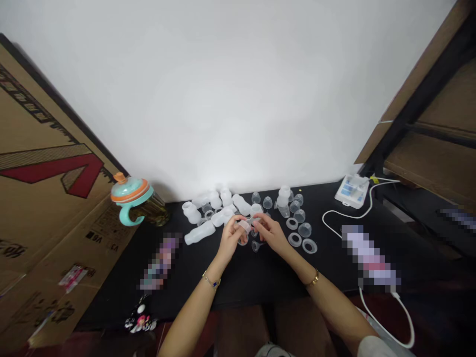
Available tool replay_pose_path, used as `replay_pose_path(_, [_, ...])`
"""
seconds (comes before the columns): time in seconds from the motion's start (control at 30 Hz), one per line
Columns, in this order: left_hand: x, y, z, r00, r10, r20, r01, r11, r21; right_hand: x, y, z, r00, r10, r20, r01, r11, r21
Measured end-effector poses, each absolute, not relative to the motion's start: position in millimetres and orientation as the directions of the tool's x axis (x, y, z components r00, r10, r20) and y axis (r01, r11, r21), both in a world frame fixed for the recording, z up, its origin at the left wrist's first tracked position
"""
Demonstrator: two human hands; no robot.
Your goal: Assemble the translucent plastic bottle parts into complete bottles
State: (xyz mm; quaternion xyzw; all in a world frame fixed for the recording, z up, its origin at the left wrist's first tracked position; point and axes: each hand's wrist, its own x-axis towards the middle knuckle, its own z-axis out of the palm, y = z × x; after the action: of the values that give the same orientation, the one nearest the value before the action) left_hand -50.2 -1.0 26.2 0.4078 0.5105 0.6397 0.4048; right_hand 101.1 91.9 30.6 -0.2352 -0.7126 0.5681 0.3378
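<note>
My left hand [230, 237] is closed around a small translucent plastic cap [244, 227], held low over the black table. Close beside it, my right hand [272, 234] has its fingers bent in a pinch; whatever they hold is too small to make out. A small transparent funnel-shaped piece [256, 246] lies under the hands. Behind and to the left are several white bottles [200, 232], some lying and some upright. One white bottle [284, 196] stands farther right. Several transparent domed caps [305, 229] and translucent flat rings [309, 246] lie right of my right hand.
A teal-lidded jug [148, 206] with dark liquid stands at left beside a large cardboard box [48, 198]. At right are a white case [352, 191], a white cable [366, 214] and a blurred-out phone-like object [372, 258]. Another blurred object [161, 263] lies left. A white wall [238, 99] closes the back.
</note>
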Motion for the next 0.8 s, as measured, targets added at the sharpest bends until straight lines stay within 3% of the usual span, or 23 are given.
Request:
replay_pose_path(0.1, [-51,-1,26,-0.268,0.96,0.075,-0.18,-0.126,0.976,99,94,31,-0.726,0.676,0.124,-0.112,0.063,-0.992])
replay_pose_path(0.2, [-51,0,26,-0.248,0.966,0.068,-0.204,-0.121,0.972,98,94,35,-0.73,0.677,0.096,-0.143,-0.014,-0.99])
replay_pose_path(0.8, [-47,1,28,-0.269,0.959,0.086,-0.195,-0.141,0.971,104,90,42,-0.656,0.745,0.121,-0.173,0.007,-0.985])
